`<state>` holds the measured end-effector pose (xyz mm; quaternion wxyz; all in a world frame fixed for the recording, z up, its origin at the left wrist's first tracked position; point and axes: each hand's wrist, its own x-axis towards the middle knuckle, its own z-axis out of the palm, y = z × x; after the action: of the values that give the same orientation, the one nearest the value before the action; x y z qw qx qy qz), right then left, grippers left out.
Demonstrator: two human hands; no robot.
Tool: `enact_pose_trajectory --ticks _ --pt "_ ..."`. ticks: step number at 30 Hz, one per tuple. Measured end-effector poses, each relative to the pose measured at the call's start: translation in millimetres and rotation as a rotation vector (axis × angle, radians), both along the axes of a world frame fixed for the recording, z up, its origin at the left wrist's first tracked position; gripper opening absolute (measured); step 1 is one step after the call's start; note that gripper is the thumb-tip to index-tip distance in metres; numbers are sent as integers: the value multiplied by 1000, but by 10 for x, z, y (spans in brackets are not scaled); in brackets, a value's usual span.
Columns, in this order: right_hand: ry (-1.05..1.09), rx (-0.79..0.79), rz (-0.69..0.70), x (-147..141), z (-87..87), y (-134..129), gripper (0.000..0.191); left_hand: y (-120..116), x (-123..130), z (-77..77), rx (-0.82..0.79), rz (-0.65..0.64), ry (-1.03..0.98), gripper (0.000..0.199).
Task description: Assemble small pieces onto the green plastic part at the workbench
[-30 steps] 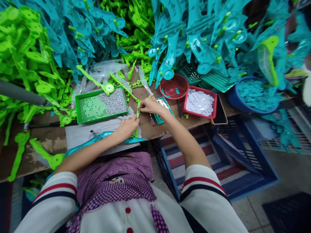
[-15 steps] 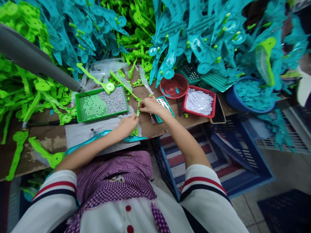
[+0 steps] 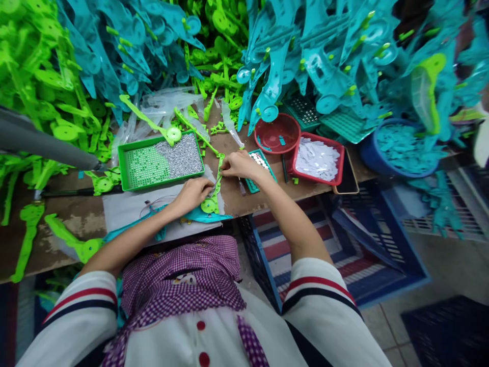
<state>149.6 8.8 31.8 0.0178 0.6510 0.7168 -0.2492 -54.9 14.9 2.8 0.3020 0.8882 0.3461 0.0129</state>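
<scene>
A slim bright green plastic part (image 3: 209,205), with a round disc at its near end, lies over a teal plastic part (image 3: 204,216) at the table's front edge. My right hand (image 3: 241,167) pinches at the upper stretch of the green part, thumb and fingertips together. To its left, my left hand (image 3: 193,193) is closed, its fingertips together beside the green part. Something thin and pale shows at those fingertips, too small to name. A white cloth (image 3: 116,206) lies beneath the teal part and my left forearm. Thin dark wires rest on the cloth.
A green tray (image 3: 128,186) holds small metal pieces. To the right stand a teal tray (image 3: 252,186) of shiny discs, a red bowl (image 3: 277,135) and a red basket (image 3: 338,176) of white pieces. Heaped green and teal parts rise behind. A grey tool (image 3: 49,137) hangs at left.
My left hand has shifted slightly left and its fingertips have come off the green part, uncovering its round disc. My right hand stays at the upper stretch. The view has shifted a little.
</scene>
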Motion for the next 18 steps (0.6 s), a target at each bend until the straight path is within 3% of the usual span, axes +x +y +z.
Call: enact_pose_trajectory --ticks 7,13,18 --pt "-92 -7 -5 -107 44 -49 24 31 -8 29 18 60 -66 10" --pt "-84 1 -14 -90 24 -48 21 54 76 41 -142 134 -30 9" --pt "-83 20 -8 -78 -15 -44 21 10 20 17 -65 234 -62 10"
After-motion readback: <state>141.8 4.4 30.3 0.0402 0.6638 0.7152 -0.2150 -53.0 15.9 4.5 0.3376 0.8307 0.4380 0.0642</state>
